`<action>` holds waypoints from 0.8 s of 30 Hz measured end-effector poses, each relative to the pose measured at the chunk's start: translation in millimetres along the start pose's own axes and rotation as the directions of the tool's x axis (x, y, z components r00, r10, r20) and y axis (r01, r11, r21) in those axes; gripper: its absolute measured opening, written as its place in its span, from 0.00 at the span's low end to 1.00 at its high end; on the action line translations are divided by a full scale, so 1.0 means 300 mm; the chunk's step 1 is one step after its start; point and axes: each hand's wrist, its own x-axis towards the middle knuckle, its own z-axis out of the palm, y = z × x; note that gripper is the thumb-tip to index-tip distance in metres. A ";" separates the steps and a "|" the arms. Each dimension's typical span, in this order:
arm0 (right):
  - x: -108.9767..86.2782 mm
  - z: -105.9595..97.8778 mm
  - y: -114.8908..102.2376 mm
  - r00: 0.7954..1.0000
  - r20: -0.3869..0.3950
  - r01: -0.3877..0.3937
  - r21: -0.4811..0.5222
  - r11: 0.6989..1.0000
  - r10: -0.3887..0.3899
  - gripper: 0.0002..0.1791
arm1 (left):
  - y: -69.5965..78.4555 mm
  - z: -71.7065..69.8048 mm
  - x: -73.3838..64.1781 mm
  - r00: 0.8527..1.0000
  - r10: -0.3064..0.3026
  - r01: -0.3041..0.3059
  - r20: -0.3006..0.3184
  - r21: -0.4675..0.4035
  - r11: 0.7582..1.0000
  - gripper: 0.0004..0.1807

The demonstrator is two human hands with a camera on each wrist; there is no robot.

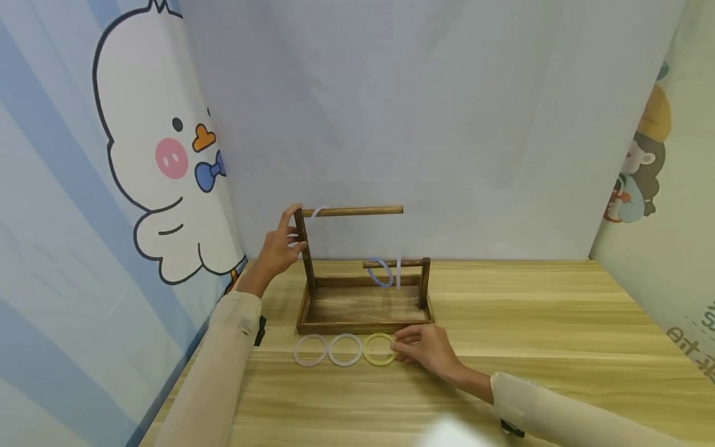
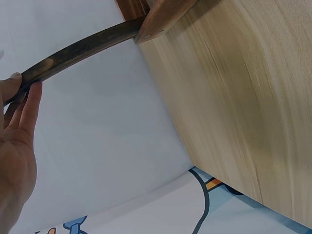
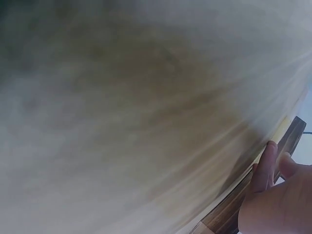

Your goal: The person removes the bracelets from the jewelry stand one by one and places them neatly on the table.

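A dark wooden stand (image 1: 357,326) has a tray base, a tall left post with a long upper bar (image 1: 357,211), and a short right post with a lower bar (image 1: 412,263). My left hand (image 1: 279,248) grips the tall post (image 2: 87,48) near its top. A pale ring (image 1: 319,210) hangs on the upper bar; a blue ring (image 1: 382,273) and a pale lilac ring (image 1: 399,273) hang on the lower one. In front of the tray, my right hand (image 1: 429,349) pinches the right edge of a yellow ring (image 1: 380,362) lying on the table.
Two pale rings, a pinkish ring (image 1: 310,364) and a whitish ring (image 1: 345,363), lie left of the yellow one along the tray's front. The wooden table (image 1: 530,323) ends at a grey backdrop (image 1: 475,155). A cartoon-printed curtain (image 1: 139,124) stands close on the left.
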 end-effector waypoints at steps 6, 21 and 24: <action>0.004 -0.009 0.000 1.000 0.003 -0.010 -0.004 1.000 0.010 0.16 | 0.000 -0.001 0.001 1.000 -0.002 0.002 -0.002 0.001 1.000 0.51; 0.056 -0.005 -0.045 0.998 0.017 0.053 -0.051 0.997 -0.053 0.16 | -0.003 -0.004 0.000 1.000 -0.002 0.002 0.004 -0.016 1.000 0.51; 0.076 -0.005 -0.064 0.993 0.021 0.121 -0.142 0.982 -0.119 0.16 | 0.001 -0.006 0.000 1.000 0.005 -0.005 0.005 -0.016 1.000 0.51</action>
